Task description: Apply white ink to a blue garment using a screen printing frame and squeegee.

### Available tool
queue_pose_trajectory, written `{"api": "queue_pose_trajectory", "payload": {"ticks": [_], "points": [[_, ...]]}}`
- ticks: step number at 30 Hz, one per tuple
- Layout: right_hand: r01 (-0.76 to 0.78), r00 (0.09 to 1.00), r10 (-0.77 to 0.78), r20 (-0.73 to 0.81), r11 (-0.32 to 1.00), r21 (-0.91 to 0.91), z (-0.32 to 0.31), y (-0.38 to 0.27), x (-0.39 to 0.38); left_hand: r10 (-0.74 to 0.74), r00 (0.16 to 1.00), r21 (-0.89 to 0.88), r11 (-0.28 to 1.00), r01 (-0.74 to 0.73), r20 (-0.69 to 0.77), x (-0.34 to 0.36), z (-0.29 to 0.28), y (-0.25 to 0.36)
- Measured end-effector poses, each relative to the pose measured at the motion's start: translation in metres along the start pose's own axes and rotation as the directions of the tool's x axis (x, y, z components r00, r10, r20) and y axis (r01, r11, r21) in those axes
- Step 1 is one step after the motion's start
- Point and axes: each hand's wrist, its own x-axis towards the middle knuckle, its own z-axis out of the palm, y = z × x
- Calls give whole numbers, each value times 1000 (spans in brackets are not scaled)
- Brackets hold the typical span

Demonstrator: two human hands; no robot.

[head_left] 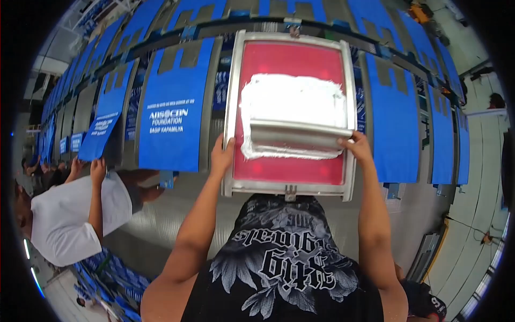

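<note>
Blue panels flank a silver-framed, white-smeared red screen

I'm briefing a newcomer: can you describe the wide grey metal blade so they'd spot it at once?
Find the large silver rectangular metal frame around a red screen, mid-picture. Across the lower part of the screen's bright white paste lies the wide grey metal blade, the person's bare right hand at its right end. Unlike the frame, it crosses the paste itself.
</note>
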Motion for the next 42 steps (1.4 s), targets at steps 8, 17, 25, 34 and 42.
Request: {"api": "queue_pose_trajectory", "payload": {"ticks": [8,17,25,34,42], "points": [[178,982,-67,175,626,-760,-11,-38,-45,162,987,-348,925,-154,-7,-19,-45,111],[213,976,-84,199,536,-817,6,-37,-71,999,-44,-973,22,231,12,-223,-6,417],[229,973,-93,212,510,-829,0,-33,-77,907,231,-692,87,717,353,-313,9,500],[193,981,-118,152,586,-787,8,-30,-87,678,367,-539,51,841,636,-359,-31,491],[-27,999,31,-11,559,-828,24,-39,-88,953,-270,-594,296,748,134,-274,-32,407]]}}
